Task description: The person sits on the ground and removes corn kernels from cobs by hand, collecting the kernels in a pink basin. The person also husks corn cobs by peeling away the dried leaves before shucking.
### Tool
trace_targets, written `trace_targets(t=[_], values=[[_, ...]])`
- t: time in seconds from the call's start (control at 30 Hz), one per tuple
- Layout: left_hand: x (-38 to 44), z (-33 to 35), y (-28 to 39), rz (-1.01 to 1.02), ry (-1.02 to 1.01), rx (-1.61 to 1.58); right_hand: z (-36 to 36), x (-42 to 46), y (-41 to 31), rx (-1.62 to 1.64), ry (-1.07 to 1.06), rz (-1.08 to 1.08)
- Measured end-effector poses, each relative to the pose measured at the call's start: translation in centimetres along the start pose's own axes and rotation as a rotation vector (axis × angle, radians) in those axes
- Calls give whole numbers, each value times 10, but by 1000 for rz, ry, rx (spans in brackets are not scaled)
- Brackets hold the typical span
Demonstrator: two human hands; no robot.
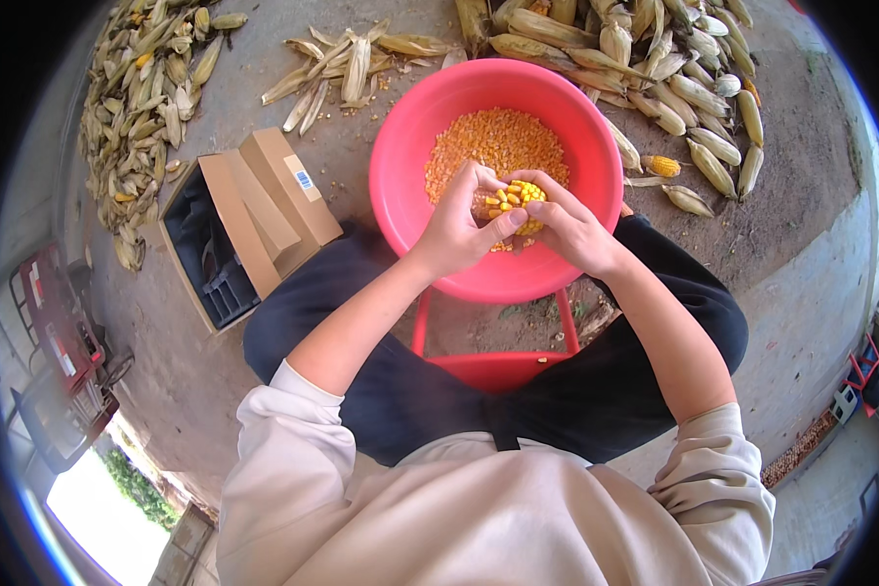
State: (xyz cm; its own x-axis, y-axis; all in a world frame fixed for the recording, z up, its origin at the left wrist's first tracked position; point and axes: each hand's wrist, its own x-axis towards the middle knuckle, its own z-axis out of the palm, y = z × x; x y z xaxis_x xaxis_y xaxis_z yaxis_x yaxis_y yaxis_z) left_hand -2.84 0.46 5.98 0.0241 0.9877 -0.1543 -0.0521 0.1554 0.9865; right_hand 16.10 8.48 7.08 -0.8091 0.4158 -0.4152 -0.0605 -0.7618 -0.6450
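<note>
My left hand point(458, 223) and my right hand point(565, 218) both hold one yellow corn cob point(526, 207) over a pink plastic basin point(395, 176). The cob's right part is covered with kernels, while bare cob and loose-looking kernels show at its left. My left thumb presses at the middle of the cob, and my right thumb and fingers wrap its kernel-covered end. Shelled corn kernels point(494, 135) cover the basin's bottom. Some of my fingers are hidden behind the cob.
The basin stands on a red chair point(498, 370) between my legs. An open cardboard box point(245, 227) sits at left. Unhusked corn is heaped at upper right point(674, 88) and far left point(143, 124). Loose husks point(355, 69) and a bare yellow ear point(661, 166) lie on the floor.
</note>
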Motion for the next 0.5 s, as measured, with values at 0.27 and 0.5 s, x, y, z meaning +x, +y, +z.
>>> trace_targets(t=[0.27, 0.5], values=[[-6, 18, -16, 43, 304, 36, 22, -1, 15, -694, 154, -264], [4, 14, -18, -185, 328, -110, 19, 4, 6, -382, 138, -14]])
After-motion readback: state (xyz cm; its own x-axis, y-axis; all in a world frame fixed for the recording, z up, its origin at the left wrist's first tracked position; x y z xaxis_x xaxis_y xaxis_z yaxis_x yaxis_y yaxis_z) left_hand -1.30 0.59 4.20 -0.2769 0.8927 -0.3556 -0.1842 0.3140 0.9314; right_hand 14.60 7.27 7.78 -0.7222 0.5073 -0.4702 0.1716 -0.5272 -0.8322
